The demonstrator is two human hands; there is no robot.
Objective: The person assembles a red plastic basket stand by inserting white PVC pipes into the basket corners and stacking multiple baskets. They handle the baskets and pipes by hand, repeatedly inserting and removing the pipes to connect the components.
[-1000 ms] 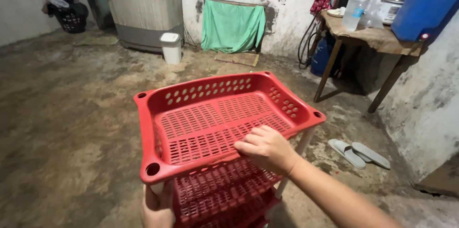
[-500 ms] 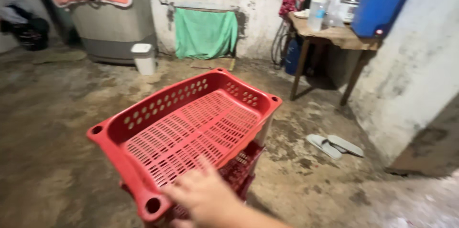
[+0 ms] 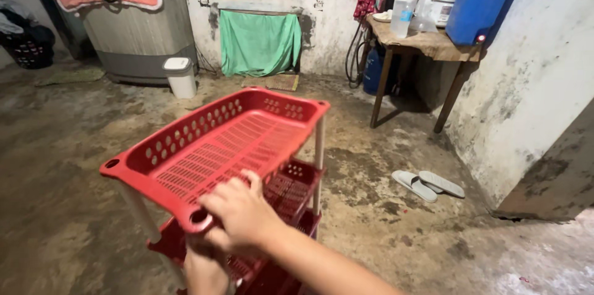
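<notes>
Red tiered rack [image 3: 229, 146] centre frame on floor, swung round since a second ago; right hand [image 3: 244, 211] fingers curled over near corner, left hand [image 3: 204, 270] gripping below, grip unclear.

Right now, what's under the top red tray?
Under the top tray, white legs carry it above a second red tray and a lower one. The right hand covers the near corner; the left hand sits below.
</notes>
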